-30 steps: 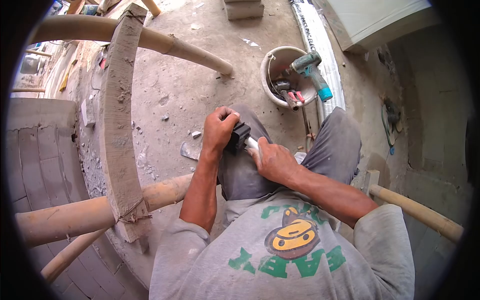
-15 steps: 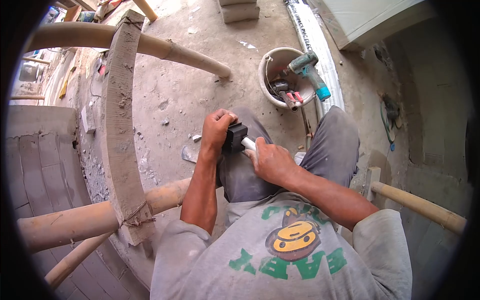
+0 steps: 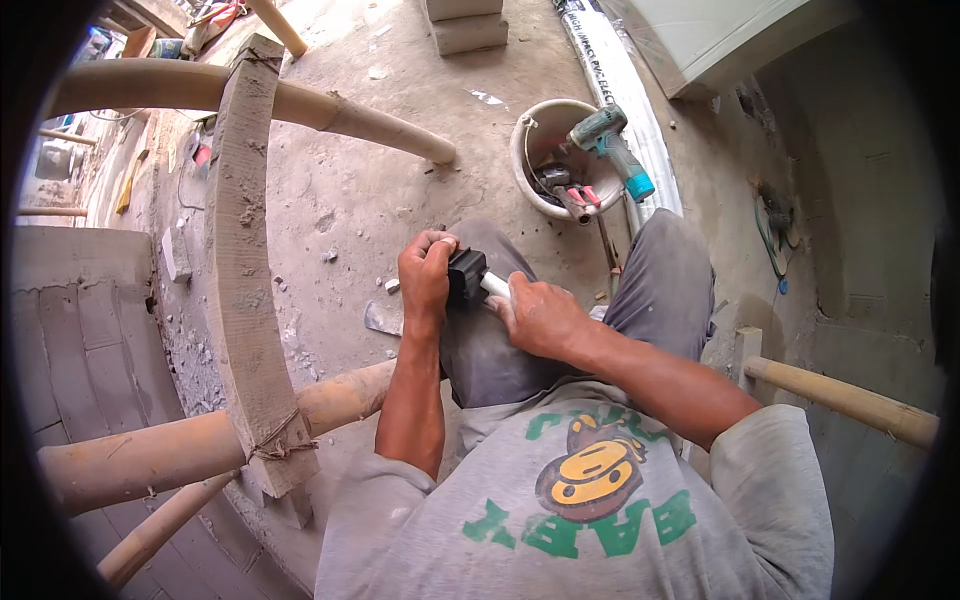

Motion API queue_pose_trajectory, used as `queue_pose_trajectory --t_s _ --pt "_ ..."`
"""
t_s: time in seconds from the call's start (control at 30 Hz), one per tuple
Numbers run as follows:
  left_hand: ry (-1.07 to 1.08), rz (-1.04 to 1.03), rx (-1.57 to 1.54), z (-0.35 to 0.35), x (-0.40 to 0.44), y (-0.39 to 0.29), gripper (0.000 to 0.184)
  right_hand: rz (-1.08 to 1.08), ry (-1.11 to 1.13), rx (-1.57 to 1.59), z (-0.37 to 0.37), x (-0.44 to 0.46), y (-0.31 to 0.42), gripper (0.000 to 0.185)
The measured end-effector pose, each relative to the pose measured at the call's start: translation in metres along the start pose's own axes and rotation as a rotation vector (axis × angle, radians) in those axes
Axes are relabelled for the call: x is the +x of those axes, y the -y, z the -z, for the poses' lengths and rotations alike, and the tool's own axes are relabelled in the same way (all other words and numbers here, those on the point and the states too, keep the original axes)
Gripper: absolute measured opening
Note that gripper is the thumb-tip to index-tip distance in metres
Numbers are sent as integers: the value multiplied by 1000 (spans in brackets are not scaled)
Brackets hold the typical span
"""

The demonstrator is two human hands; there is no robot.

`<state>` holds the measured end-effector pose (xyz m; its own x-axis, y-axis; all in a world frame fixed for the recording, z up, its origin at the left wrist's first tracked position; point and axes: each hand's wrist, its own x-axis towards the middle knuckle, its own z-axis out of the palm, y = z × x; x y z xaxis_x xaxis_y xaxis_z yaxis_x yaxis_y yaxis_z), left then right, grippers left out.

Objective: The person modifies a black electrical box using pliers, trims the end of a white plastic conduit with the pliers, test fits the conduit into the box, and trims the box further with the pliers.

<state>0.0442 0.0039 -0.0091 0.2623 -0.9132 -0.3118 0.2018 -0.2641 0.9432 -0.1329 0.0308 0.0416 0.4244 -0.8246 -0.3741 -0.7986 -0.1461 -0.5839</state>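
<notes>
Over my thigh, a black electrical box (image 3: pixel 467 279) is held in my left hand (image 3: pixel 427 268), whose fingers are closed on its left edge. A short length of white PVC pipe (image 3: pixel 494 285) meets the right side of the box. My right hand (image 3: pixel 543 315) is wrapped around the pipe's other end, covering most of it. Whether the pipe is seated in the box cannot be made out.
A bucket (image 3: pixel 522 150) ahead holds red-handled pliers (image 3: pixel 584 195) and other tools, with a teal cordless drill (image 3: pixel 612 150) on its rim. Wrapped PVC pipes (image 3: pixel 640 135) lie beside it. Bamboo poles (image 3: pixel 370 125) and a wooden plank (image 3: pixel 243 250) stand left.
My left hand has shifted slightly down and left with its fingers on the box edge. The right hand keeps its hold on the pipe. The view has tilted a little.
</notes>
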Motion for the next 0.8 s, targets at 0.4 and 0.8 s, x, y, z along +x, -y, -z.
queue_pose_trajectory --t_s 0.4,0.8 --pt "2 249 -551 19 3 9 21 15 -10 24 35 9 16 36" --pt "15 268 -666 15 -1 8 24 176 239 410 79 -47 25 37"
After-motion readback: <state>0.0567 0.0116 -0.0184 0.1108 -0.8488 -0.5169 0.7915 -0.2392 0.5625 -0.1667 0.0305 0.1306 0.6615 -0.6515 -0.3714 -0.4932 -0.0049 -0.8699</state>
